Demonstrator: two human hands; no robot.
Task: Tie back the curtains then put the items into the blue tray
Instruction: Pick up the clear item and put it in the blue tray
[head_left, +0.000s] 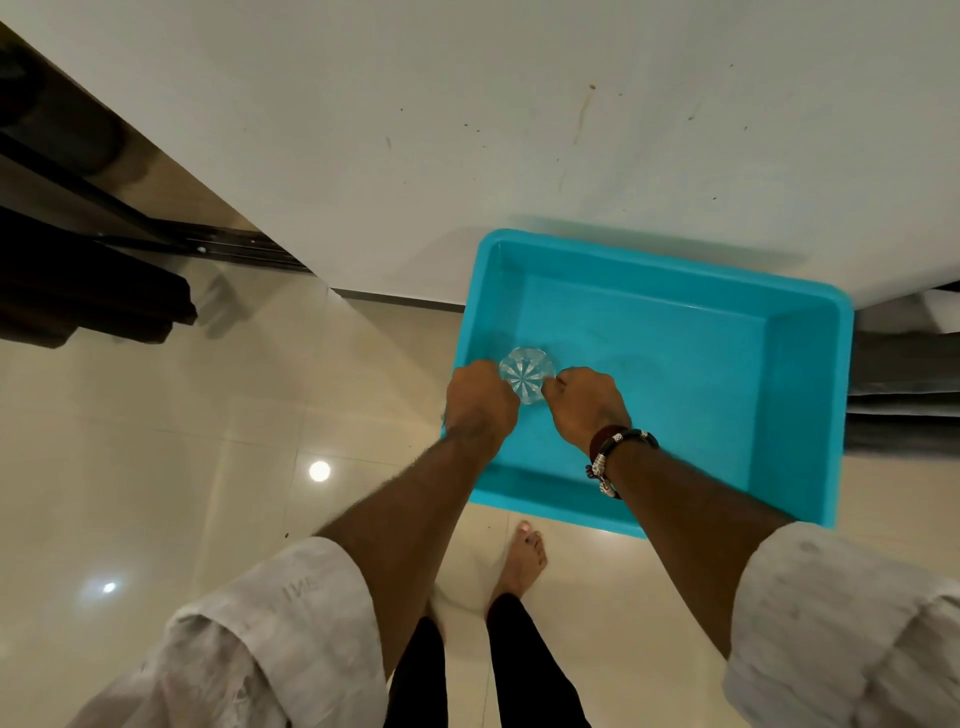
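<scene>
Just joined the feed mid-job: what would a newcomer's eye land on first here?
The bright blue rectangular plastic tray, lying on the glossy beige tiled floor against the white wall. Over its near-left corner, the left hand and right hand hold a clear cut-glass round dish between them. A beaded bracelet rings the right wrist.

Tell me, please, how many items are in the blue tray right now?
1. A clear cut-glass piece sits at the near-left of the blue tray, held between the left hand and right hand. The hands and forearms could hide something small beneath.
</scene>
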